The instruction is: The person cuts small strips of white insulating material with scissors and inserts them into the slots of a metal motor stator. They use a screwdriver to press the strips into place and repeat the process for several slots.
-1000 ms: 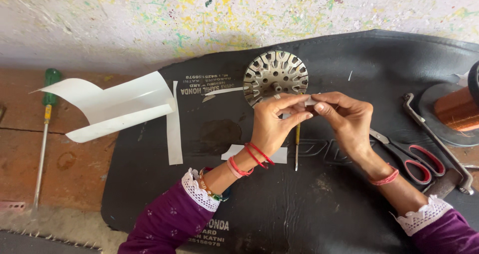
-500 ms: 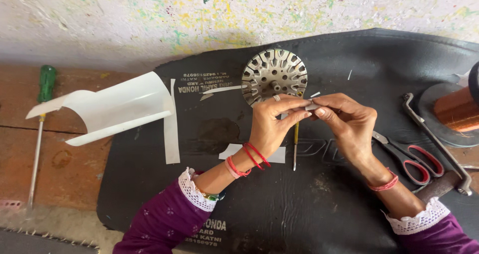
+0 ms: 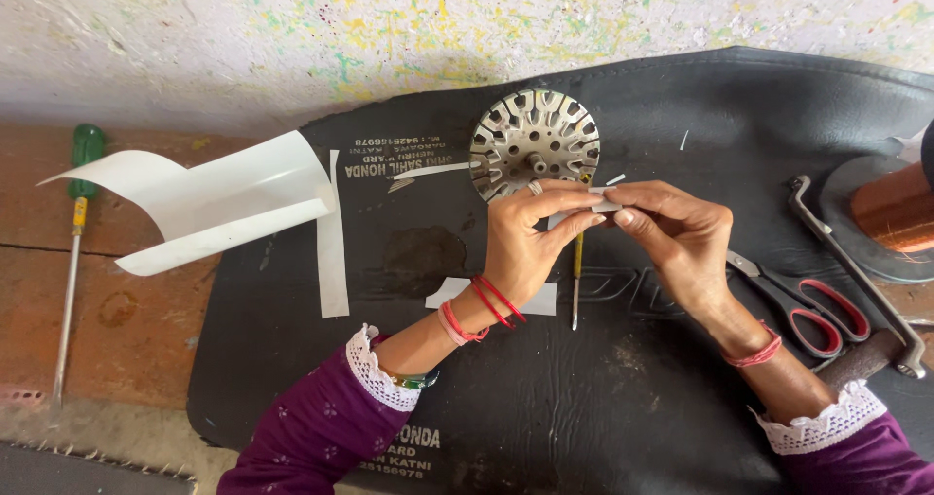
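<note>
White insulation paper strip (image 3: 605, 203), small and narrow, sits pinched between my left hand (image 3: 530, 237) and my right hand (image 3: 681, 237); I see both hands closed on it with thumb and forefinger tips, held just above the black rubber mat (image 3: 681, 96) that covers the counter (image 3: 117, 291). Directly beyond the fingertips lies a round slotted metal stator core (image 3: 535, 140), flat on the mat. Below the strip, between my wrists, a thin screwdriver (image 3: 577, 281) lies lengthwise, its upper end hidden by the hands, and beside it a small white paper offcut (image 3: 457, 291). To the left, a large curled sheet of white paper (image 3: 214, 198) overlaps the mat's edge, with a long straight white strip (image 3: 333, 242) alongside it. Farther left, on bare counter, rests a green-handled screwdriver (image 3: 78, 223). To the right of my right wrist lie red-handled scissors (image 3: 808, 305), a bent metal tool (image 3: 851, 262), and a spool of copper wire (image 3: 895, 208) at the frame edge.
</note>
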